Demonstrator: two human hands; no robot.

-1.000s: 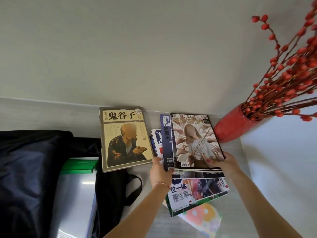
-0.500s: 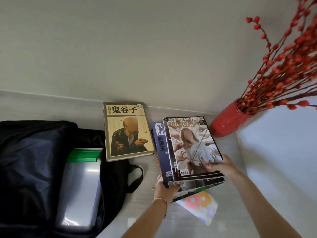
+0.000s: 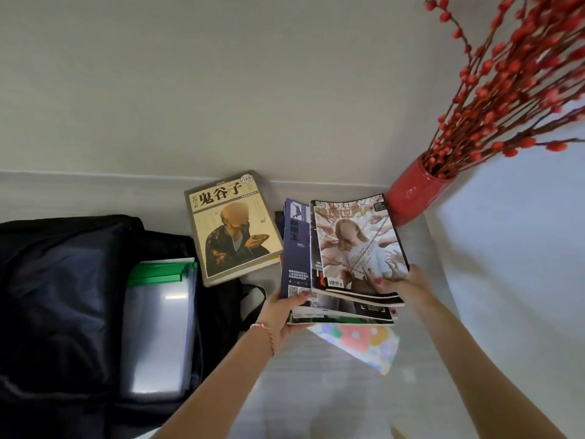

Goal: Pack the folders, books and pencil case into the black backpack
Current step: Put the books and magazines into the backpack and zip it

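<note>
While both hands grip the stack point(image 3: 345, 264), the books step is under way
The left hand point(image 3: 286, 315) curls round its near left corner, the right hand point(image 3: 406, 285) pinches its right edge; the folders point(image 3: 160, 327) already sit in the open backpack point(image 3: 60, 296), so next the stack must swing left into it, leaving the yellow book point(image 3: 232, 228) and the floral case point(image 3: 364, 342)

Black backpack point(image 3: 63, 296) lies flat at left, main compartment open. Inside: clear plastic folders point(image 3: 158, 337) with green spines at top, stacked flat. Tan book point(image 3: 232, 228), cover up, rests with its lower edge on the backpack. Stack of magazines point(image 3: 343, 264) to its right, covers up, slightly fanned. Flower-print pencil case point(image 3: 361, 343) lies partly under the stack's near edge.
</note>
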